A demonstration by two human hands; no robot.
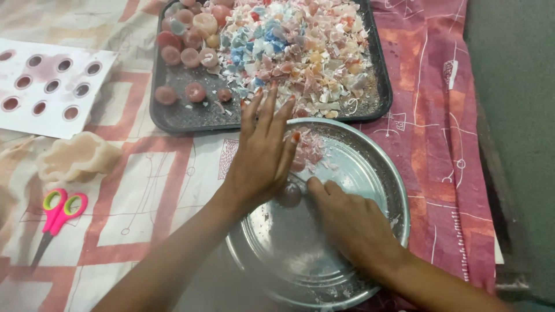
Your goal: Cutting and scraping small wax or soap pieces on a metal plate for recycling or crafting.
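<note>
A round steel plate (pixel 381 179) lies near me on a patterned cloth. My left hand (pixel 263 150) is flat with fingers spread over the plate's far left rim, beside a small heap of pink and white wax bits (pixel 309 151). My right hand (pixel 347 219) rests inside the plate, fingers curled around a small pinkish round wax piece (pixel 289 195) that is partly hidden and blurred. Beyond the plate a dark tray (pixel 185 115) holds a large pile of pink, white and blue wax chips (pixel 300 52) and several small round pink candles (pixel 188 40).
At the left lie a white sheet with round pink-stained holes (pixel 49 86), a pale flower-shaped mould (pixel 78 156) and pink-handled scissors (pixel 55 216). The red and cream cloth (pixel 439 115) ends at a grey surface (pixel 514 115) on the right.
</note>
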